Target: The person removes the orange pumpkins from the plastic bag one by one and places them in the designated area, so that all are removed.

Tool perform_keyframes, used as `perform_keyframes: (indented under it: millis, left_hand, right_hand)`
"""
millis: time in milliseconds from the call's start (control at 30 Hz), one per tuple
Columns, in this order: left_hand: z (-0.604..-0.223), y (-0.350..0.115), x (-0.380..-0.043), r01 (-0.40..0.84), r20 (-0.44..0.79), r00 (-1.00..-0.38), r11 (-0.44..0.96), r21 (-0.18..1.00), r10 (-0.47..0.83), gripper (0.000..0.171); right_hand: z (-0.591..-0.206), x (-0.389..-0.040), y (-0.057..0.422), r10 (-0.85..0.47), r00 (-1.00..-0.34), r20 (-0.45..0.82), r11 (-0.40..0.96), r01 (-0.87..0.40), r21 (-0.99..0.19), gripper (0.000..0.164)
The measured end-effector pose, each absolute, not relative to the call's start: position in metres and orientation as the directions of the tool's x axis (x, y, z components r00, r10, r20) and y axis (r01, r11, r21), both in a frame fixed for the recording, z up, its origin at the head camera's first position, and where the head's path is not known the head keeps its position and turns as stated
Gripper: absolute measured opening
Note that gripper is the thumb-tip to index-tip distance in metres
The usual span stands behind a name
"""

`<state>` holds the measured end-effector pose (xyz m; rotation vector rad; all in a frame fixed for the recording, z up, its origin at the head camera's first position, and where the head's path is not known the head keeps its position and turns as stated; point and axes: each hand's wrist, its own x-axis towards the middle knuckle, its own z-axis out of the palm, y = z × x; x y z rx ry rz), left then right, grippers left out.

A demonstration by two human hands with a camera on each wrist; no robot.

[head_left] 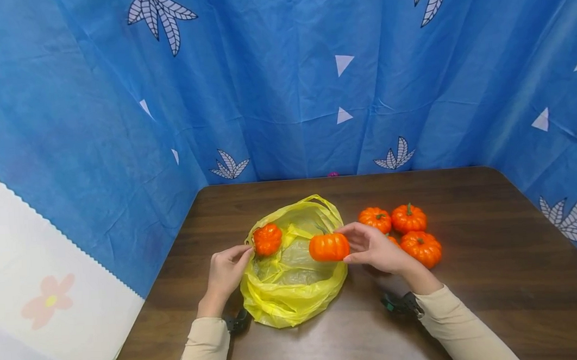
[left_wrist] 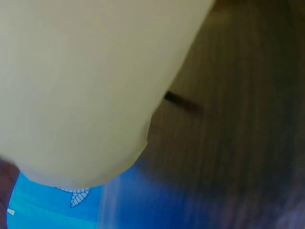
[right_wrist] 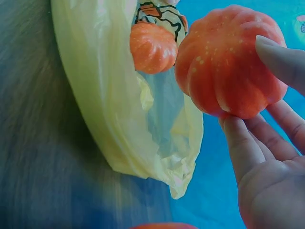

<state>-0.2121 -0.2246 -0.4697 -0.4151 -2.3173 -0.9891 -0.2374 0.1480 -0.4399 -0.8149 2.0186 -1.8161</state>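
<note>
Six visible pumpkins (head_left: pixel 329 247), one bag (head_left: pixel 292 306)

From my station I have the left arm (head_left: pixel 203 347) and right arm (head_left: pixel 465 325) both stretched forward, sleeved to the wrists (head_left: pixel 212 304). My left grip (head_left: pixel 227 269) makes a pinch with thumb and forefinger; my right grip (head_left: pixel 376 250) holds wider, its thumb (right_wrist: pixel 286 62) opposite to the fingers (right_wrist: pixel 242 145).
</note>
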Motion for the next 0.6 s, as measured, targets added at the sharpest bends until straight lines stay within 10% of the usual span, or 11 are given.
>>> perform_keyframes:
  millis: [600]
  left_hand:
    - [-0.474, -0.225, -0.215, 0.507, 0.659, -0.750, 0.690, 0.517, 0.058, 0.008]
  right_hand:
    - [-0.447, -0.222, 0.180, -0.619, -0.766, 0.172, 0.106, -0.299, -0.949, 0.056]
